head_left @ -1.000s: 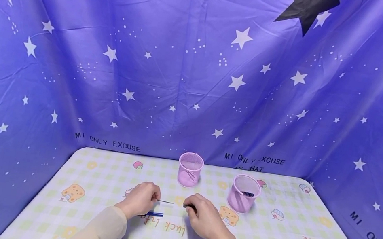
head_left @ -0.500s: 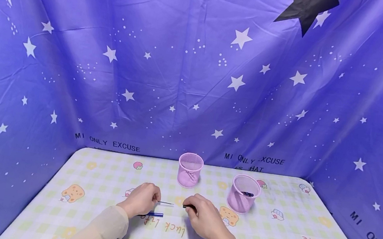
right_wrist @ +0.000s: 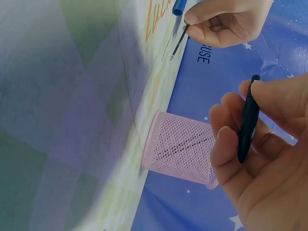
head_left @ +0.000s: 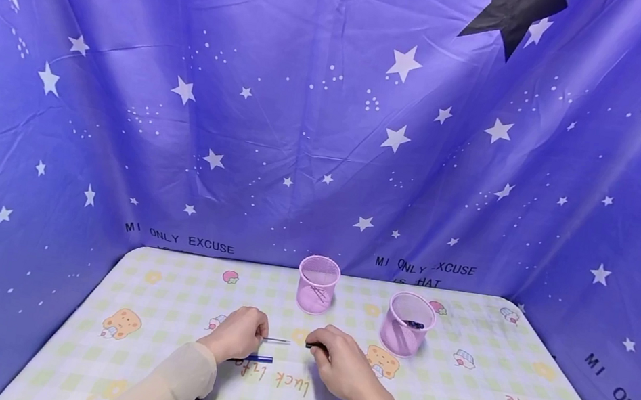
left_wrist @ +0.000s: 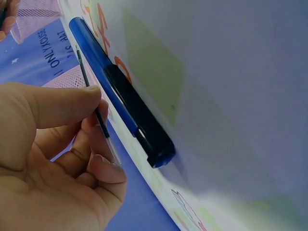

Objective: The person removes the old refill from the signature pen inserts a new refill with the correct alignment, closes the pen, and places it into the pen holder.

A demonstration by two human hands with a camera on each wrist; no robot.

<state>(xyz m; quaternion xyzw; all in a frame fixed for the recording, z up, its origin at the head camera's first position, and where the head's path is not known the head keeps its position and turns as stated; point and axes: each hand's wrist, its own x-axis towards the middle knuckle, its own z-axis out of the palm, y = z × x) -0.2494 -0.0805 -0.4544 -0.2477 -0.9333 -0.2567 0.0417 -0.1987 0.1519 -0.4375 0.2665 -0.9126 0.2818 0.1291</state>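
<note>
Between thumb and fingers, my left hand [head_left: 239, 333] pinches a thin pen refill [left_wrist: 102, 123], dark along most of its length with a clear end. In the head view the refill points right, toward my other hand. A blue pen barrel [left_wrist: 89, 41] with a black clip part [left_wrist: 139, 108] lies on the table just beside the left hand. My right hand [head_left: 342, 364] holds a short dark tapered pen piece [right_wrist: 248, 125], ribbed near one end. A small gap separates the refill tip from this piece in the head view.
At the back of the table [head_left: 160, 376] stands a pink mesh cup [head_left: 315, 303] with thin sticks inside. Another pink mesh cup [head_left: 401, 341], to the right of it, holds small dark pieces. A blue star-patterned curtain [head_left: 307, 123] hangs behind the table.
My left hand has shifted very slightly toward me with the refill. The right hand, the blue barrel and both cups look the same.
</note>
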